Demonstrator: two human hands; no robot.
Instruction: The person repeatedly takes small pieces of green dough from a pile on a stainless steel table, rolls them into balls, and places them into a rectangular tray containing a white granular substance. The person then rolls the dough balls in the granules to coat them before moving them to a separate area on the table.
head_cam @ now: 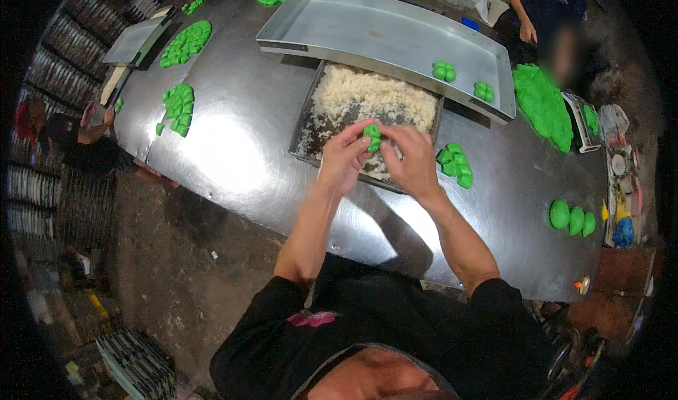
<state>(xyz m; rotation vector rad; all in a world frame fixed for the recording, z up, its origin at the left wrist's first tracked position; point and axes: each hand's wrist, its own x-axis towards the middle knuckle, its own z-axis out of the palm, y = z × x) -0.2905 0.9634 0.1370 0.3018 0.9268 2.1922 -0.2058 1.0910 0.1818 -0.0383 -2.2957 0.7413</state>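
A small lump of bright green dough (pixel 372 137) is held between my two hands. My left hand (pixel 344 154) pinches it from the left with thumb and fingers, and the fingers of my right hand (pixel 410 154) press on it from the right. Both hands are above a dark shallow tray (pixel 306 145) that holds crumbly whitish filling (pixel 371 93). Beyond, a large metal tray (pixel 371 26) overlaps the dark tray's far edge. Two clusters of green dough balls (pixel 444 71) sit in its right end. Several cut green dough pieces (pixel 454 165) lie beside my right hand.
Toward the right of the metal table (pixel 238 93) rest a big green dough slab (pixel 540 103), a scale (pixel 581 122) and green dough mounds (pixel 559 214). Cut green dough (pixel 179 106) lies to the left. Co-workers stand at the left, the far side and the right. Racks (pixel 74 40) line the left.
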